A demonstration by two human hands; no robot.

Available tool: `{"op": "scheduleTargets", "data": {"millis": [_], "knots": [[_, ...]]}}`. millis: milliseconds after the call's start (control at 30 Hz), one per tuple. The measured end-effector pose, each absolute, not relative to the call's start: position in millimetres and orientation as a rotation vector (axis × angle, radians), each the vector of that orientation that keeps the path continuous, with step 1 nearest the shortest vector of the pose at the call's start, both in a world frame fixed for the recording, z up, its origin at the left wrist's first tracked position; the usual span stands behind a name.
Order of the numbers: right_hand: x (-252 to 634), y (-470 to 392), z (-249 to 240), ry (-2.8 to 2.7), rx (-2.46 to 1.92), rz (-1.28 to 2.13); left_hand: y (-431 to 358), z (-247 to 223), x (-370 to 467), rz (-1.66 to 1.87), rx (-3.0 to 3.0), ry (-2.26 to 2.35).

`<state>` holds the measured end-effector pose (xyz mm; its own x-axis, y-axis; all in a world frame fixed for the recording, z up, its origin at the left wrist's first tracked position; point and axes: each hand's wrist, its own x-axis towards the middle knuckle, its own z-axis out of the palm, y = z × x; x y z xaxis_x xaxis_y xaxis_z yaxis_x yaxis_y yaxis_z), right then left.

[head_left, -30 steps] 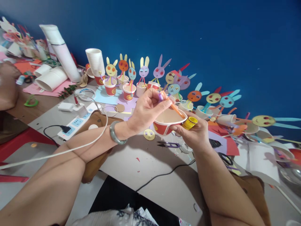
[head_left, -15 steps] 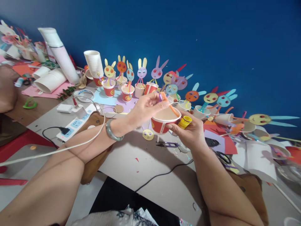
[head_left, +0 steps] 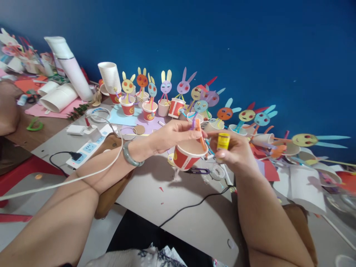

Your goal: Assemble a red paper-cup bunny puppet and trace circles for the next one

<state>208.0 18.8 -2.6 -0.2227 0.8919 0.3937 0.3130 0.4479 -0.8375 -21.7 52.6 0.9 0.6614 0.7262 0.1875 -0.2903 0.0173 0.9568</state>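
From afar, over a grey table [head_left: 155, 193], I reach my left hand [head_left: 176, 132] and right hand [head_left: 237, 150] forward. Paper rabbits [head_left: 166, 87] stand behind; a white cable [head_left: 63, 181] crosses my left forearm [head_left: 94, 170]. A red cup [head_left: 182, 158] is held up, my left fingers pinching an orange strip [head_left: 204, 142] at its rim; my right curl around a yellow tube [head_left: 223, 140]. The cup partly hides purple snips [head_left: 203, 171].

A red paper cup [head_left: 187, 160] tilts, orange strip [head_left: 202, 139] at its rim, yellow cylinder [head_left: 223, 141] nearby.
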Motion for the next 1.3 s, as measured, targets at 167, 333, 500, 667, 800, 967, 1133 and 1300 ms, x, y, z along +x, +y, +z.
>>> {"op": "scheduleTargets", "data": {"millis": [167, 333, 500, 667, 800, 967, 1133, 1300], "knots": [[205, 6, 11, -1.724, -1.136, 0.754, 35, -5, -12, 0.617, 1.440, 0.453], [187, -9, 15, -1.788, -1.153, 0.726, 26, -12, -4, 0.550, 1.497, 0.456], [188, -9, 17, -1.782, -1.161, 0.677, 31, -9, -8, 0.559, 1.573, 0.410], [190, -3, 19, -1.741, -1.136, 0.655, 35, -4, -13, 0.493, 1.643, 0.319], [190, 0, 18, -1.709, -1.062, 0.702, 34, -3, -11, 0.547, 1.577, 0.331], [190, 4, 13, -1.694, -1.040, 0.708, 34, -9, -8, 0.605, 1.470, 0.372], [189, 8, 5, -1.713, -1.080, 0.654, 37, -17, -5, 0.616, 1.344, 0.442], [195, 11, 3, -1.580, -1.084, 0.454, 43, -22, -4, 0.743, 1.220, 0.419]]}}
